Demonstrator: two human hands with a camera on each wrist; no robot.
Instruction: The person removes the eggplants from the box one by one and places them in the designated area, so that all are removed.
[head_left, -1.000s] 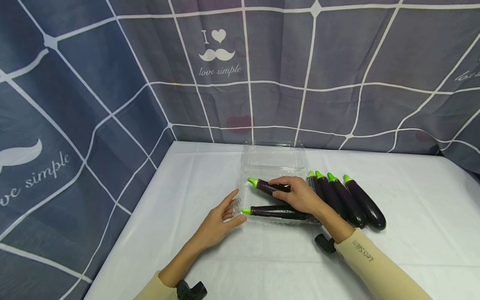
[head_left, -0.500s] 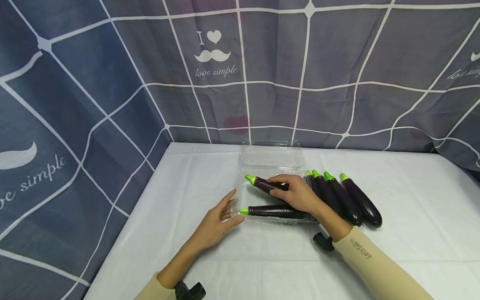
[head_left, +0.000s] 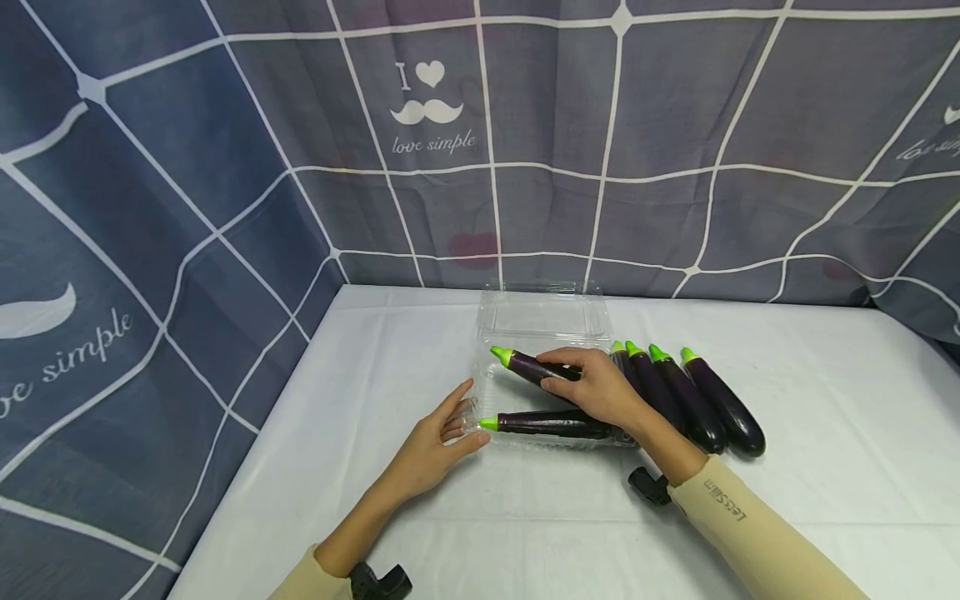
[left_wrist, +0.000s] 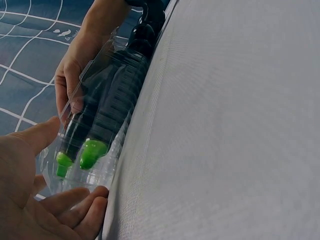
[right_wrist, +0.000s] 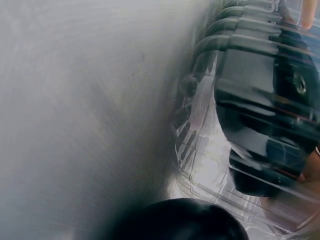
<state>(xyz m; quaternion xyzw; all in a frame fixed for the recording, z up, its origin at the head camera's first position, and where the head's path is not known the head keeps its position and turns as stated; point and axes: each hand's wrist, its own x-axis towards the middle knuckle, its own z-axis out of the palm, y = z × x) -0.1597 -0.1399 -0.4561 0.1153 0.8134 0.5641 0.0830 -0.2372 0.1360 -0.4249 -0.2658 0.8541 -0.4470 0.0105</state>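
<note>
In the head view, my right hand (head_left: 600, 387) grips a dark purple eggplant (head_left: 528, 367) with a bright green stem, thumb on the near side and fingers on the far side. Its thick end is hidden behind the hand. This eggplant slants over a clear plastic clamshell box (head_left: 491, 392). A second eggplant (head_left: 555, 424) lies along the near side of the box. My left hand (head_left: 423, 454) rests at the box's left end, thumb and index finger spread apart. Through the clear wall in the left wrist view, two green stems point towards my left hand (left_wrist: 55, 200).
Several more eggplants (head_left: 693, 408) lie side by side just right of the box, stems pointing away. The box's raised lid (head_left: 543, 315) reaches back towards the grey checked cloth wall (head_left: 551, 208). A white cloth (head_left: 517, 533) covers the table.
The stem end of the eggplant in my right hand has lifted slightly, away from the one in the box. My left hand keeps its place at the box's end. The head view shifts a little.
</note>
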